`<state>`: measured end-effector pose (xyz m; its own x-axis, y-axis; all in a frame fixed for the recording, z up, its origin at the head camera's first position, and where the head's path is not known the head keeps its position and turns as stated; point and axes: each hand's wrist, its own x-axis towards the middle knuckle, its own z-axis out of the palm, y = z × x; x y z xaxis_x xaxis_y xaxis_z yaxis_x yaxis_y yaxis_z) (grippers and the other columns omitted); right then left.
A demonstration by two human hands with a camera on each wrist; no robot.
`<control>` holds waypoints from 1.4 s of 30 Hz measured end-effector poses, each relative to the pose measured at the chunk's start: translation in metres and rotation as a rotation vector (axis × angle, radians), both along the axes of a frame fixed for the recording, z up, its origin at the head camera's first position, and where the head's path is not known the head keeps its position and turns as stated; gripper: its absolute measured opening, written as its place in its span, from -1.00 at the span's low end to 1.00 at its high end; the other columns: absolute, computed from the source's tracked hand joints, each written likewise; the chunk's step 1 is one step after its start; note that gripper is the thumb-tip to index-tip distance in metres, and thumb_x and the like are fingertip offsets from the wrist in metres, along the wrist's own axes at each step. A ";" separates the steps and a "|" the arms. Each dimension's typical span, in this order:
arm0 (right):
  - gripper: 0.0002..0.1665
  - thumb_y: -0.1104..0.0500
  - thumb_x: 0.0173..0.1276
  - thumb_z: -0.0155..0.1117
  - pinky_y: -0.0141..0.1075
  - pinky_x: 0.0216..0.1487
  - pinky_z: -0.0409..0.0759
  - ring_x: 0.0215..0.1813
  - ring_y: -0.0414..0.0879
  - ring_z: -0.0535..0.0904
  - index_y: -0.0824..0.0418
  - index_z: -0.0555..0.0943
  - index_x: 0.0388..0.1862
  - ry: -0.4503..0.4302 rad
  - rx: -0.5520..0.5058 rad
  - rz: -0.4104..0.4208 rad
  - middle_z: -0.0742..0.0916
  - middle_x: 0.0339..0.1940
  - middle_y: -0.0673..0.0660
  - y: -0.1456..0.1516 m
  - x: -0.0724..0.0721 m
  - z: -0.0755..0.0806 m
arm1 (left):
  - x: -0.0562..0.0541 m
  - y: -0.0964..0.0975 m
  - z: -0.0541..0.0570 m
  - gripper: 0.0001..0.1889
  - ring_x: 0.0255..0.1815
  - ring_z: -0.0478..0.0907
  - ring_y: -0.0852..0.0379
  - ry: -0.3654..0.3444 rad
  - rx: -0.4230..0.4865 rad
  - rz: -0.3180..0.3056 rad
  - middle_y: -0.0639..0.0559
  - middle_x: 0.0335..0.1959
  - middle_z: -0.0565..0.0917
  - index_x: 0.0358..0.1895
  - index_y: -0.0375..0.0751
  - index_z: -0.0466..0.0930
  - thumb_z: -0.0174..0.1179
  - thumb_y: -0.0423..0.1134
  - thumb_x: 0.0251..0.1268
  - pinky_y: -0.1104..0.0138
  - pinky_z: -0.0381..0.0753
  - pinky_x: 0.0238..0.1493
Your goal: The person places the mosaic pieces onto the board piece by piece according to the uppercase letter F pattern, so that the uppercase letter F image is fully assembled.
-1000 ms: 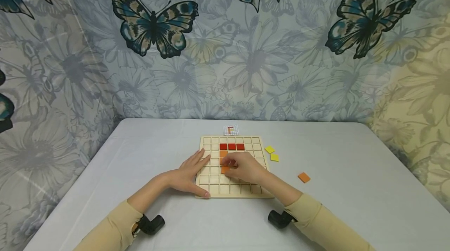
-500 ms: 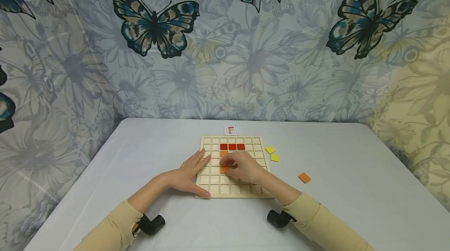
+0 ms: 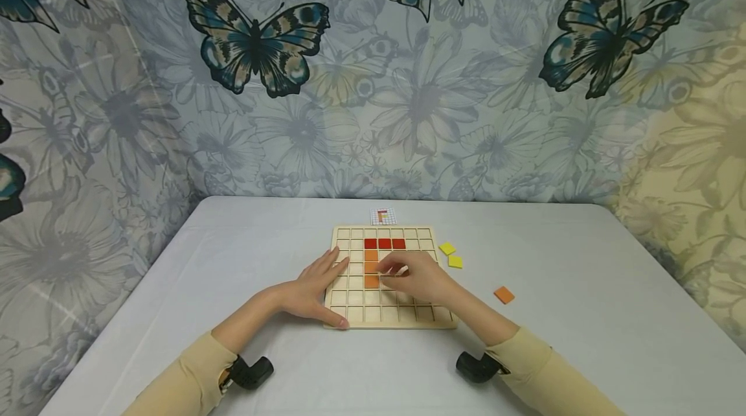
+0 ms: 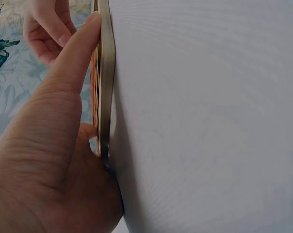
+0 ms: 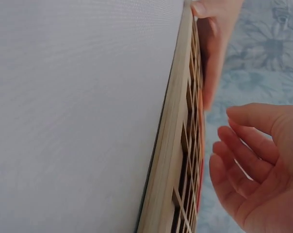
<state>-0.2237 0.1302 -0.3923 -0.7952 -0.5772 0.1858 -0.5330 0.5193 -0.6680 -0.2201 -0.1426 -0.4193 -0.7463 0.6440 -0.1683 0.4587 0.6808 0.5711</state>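
A wooden grid board [image 3: 355, 313] lies on the table, with a row of red square tiles [image 3: 384, 243] near its far side. Below the leftmost red one runs a column of orange square tiles [image 3: 371, 267]. My left hand [image 3: 309, 289] rests on the board's left edge with its fingers spread, the thumb at the near corner. Just right of the orange column, my right hand [image 3: 416, 278] hovers over the board. In the right wrist view this hand [image 5: 263, 160] has loosely bent fingers, apart from the thumb, and nothing between them. It hides some cells.
Two yellow tiles [image 3: 451, 255] lie right of the board, and a loose orange tile [image 3: 504, 294] farther right and nearer. A small printed pattern card [image 3: 383, 216] sits behind the board. White cloth covers the table [image 3: 262, 228]; a patterned wall hanging [image 3: 419, 105] stands behind.
My right hand has drawn back slightly to the right from the orange column, its fingers parting from the tiles. All the orange tiles there now show fully. The left hand stays put.
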 end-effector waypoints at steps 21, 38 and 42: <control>-0.85 0.20 0.33 0.33 -0.31 -0.10 0.61 -0.13 -0.14 0.61 0.14 0.72 -0.14 -0.073 0.006 -0.237 0.73 -0.15 -0.04 0.070 0.019 0.008 | 0.000 0.000 0.000 0.24 0.56 -0.49 -0.12 0.012 0.008 -0.012 -0.20 0.57 -0.40 0.58 -0.18 -0.23 0.38 0.27 0.02 -0.16 -0.28 0.43; -0.76 0.23 0.26 0.39 -0.24 -0.13 0.61 -0.12 -0.07 0.60 0.15 0.69 -0.08 -0.018 0.099 -0.338 0.74 -0.12 0.02 0.127 0.039 0.009 | 0.000 0.001 -0.001 0.24 0.56 -0.49 -0.13 0.024 0.010 -0.018 -0.22 0.57 -0.39 0.58 -0.20 -0.23 0.39 0.26 0.02 -0.17 -0.27 0.43; -0.73 0.26 0.21 0.43 -0.18 -0.16 0.60 -0.14 -0.05 0.59 0.16 0.69 -0.08 0.018 0.143 -0.381 0.74 -0.13 0.05 0.137 0.043 0.007 | 0.000 0.000 -0.001 0.24 0.56 -0.49 -0.14 0.021 0.009 -0.015 -0.23 0.57 -0.38 0.58 -0.20 -0.22 0.39 0.26 0.01 -0.18 -0.27 0.43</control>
<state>-0.1812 0.2674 -0.3857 -0.9545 -0.2626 0.1410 -0.2953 0.7686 -0.5674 -0.2200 -0.1422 -0.4204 -0.7399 0.6565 -0.1468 0.4805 0.6684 0.5677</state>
